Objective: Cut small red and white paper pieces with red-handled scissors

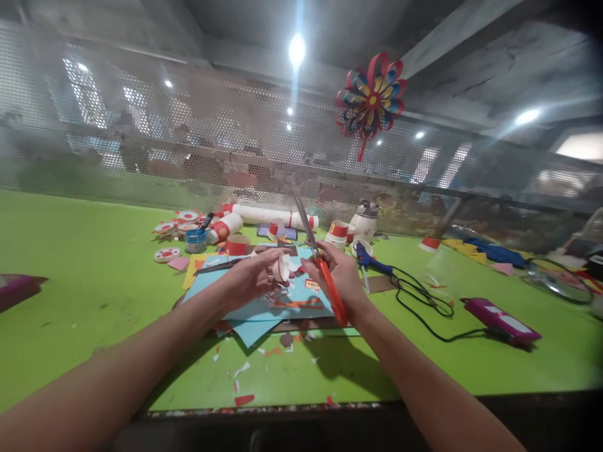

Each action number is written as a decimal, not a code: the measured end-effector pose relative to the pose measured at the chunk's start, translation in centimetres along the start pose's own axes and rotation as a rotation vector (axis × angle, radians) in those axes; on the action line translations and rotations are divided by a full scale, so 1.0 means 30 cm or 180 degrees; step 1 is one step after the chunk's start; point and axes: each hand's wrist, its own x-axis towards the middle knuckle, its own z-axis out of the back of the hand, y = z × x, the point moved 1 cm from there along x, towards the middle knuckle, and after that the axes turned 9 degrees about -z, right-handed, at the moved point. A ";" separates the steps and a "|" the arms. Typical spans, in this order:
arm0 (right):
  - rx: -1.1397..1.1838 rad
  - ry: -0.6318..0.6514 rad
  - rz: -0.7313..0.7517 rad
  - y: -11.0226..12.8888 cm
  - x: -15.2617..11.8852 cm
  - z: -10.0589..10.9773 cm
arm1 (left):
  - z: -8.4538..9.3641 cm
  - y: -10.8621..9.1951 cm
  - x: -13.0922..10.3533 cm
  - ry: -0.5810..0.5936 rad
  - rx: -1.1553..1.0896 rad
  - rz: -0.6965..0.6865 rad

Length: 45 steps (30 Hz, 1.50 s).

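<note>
My left hand (252,276) is closed around a small white piece with a red edge (281,269), which looks like part of a paper cup. In my right hand (340,270) is a pair of scissors (332,289) with orange handles. Its long blades point up and away, and they look pressed together. Both hands hover over light blue paper sheets (254,311) stacked on the green table. Bits of cut paper lie on the sheets below my hands. A dark, long tool (221,266) lies just beyond my left wrist.
A blue glue gun (372,258) with a black cord lies to the right, near a purple power strip (502,321). Behind the sheets stand red-and-white paper cups (338,232), a blue jar (196,240) and a white jug (364,221). A paper flower (372,100) hangs above.
</note>
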 end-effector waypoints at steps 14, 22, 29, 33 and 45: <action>0.0366 0.0192 -0.0036 -0.016 -0.052 -0.090 | -0.037 0.040 -0.004 0.0081 0.0291 0.0034; 0.0754 0.0261 -0.0173 -0.009 -0.053 -0.100 | -0.050 0.041 -0.007 0.0188 0.0189 -0.0013; 0.1193 0.0258 -0.0499 0.051 -0.034 -0.045 | -0.056 0.006 -0.022 0.0306 0.0288 0.0001; 0.1492 0.0268 -0.0731 0.049 -0.026 -0.019 | -0.067 -0.003 -0.027 0.0475 0.1170 -0.0186; 0.2057 0.0404 -0.1232 0.020 -0.015 -0.019 | -0.038 0.025 -0.003 0.0181 0.1928 -0.0897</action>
